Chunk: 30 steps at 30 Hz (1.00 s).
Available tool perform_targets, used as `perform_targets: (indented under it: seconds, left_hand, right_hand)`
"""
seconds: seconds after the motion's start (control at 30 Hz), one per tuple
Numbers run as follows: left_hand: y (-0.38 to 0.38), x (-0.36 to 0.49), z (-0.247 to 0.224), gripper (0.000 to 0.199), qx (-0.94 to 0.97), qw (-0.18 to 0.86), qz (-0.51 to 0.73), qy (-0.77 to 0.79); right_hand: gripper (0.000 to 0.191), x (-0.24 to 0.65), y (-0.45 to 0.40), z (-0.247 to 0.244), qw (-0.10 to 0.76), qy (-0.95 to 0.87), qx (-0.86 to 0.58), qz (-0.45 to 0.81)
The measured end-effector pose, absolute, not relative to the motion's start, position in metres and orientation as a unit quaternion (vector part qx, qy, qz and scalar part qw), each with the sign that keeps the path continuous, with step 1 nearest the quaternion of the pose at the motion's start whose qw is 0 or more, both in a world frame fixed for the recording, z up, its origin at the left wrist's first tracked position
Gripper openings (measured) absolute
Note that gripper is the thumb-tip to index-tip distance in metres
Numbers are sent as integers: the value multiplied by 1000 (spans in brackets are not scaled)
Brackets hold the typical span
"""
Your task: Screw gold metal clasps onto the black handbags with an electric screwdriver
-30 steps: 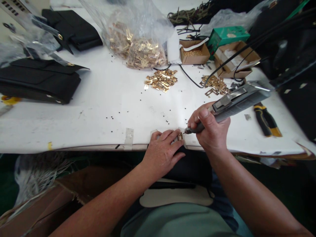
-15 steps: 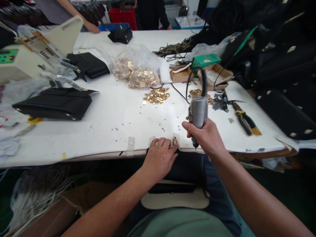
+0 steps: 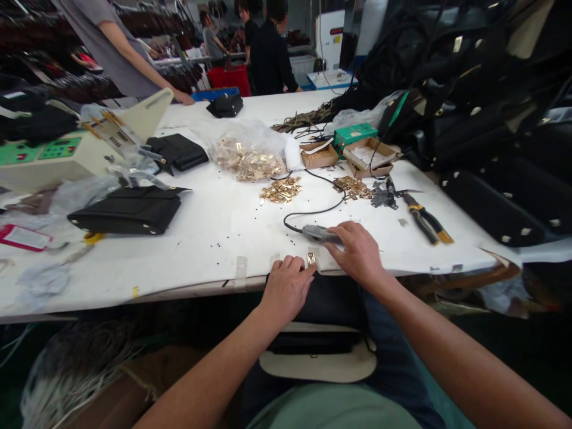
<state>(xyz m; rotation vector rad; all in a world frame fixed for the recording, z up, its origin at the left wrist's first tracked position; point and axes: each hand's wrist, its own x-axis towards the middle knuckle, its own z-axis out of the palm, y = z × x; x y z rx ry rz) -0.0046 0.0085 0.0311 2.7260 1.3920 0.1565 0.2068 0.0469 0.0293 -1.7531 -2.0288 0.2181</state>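
Observation:
My left hand (image 3: 288,289) is closed over the upper edge of a black bag (image 3: 337,304) at the table's front edge. Its thumb tip touches a small gold metal clasp plate (image 3: 311,258). What the curled fingers cover is hidden. To the right, my right hand (image 3: 357,250) holds the rear part of a grey corded electric screwdriver (image 3: 315,232), which lies low and nearly level over the tabletop. The screwdriver's tip is hidden by the hand. The bag's lower part rests on my lap, with a pale curved panel (image 3: 317,364) showing.
Gold metal pieces (image 3: 281,190) lie in a heap, with more in a plastic bag (image 3: 250,155). Pliers (image 3: 429,223) lie at right, near small open boxes (image 3: 319,155). Black bags (image 3: 127,208) and a cream machine (image 3: 84,161) stand left. Several people are beyond the table.
My right hand has lowered the screwdriver from upright to lying nearly flat, its cord end now pointing left. My left hand stays at the clasp plate. The view has tilted up.

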Motion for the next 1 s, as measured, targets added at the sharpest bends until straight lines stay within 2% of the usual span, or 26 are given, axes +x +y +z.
perform_targets:
  seconds: [0.07,0.17,0.27,0.5,1.0]
  left_hand:
    - [9,-5,30,30,889,39,50,454]
    - [10,-6,28,32,889,48,55,451]
    - [11,-9,26,29,888,66,69,450]
    - [19,-13,22,29,882,114,100,445]
    - [22,-16,18,18,876,145,141,439]
  right_hand:
    - [23,196,39,26,239,-745,-606,145]
    - [22,182,37,19,200,-749,-589,228]
    - [24,178,41,13,177,-742,-599,242]
    - [21,183,45,6,213,-718,-599,284]
    - [21,183,45,4,204,-720,-595,293]
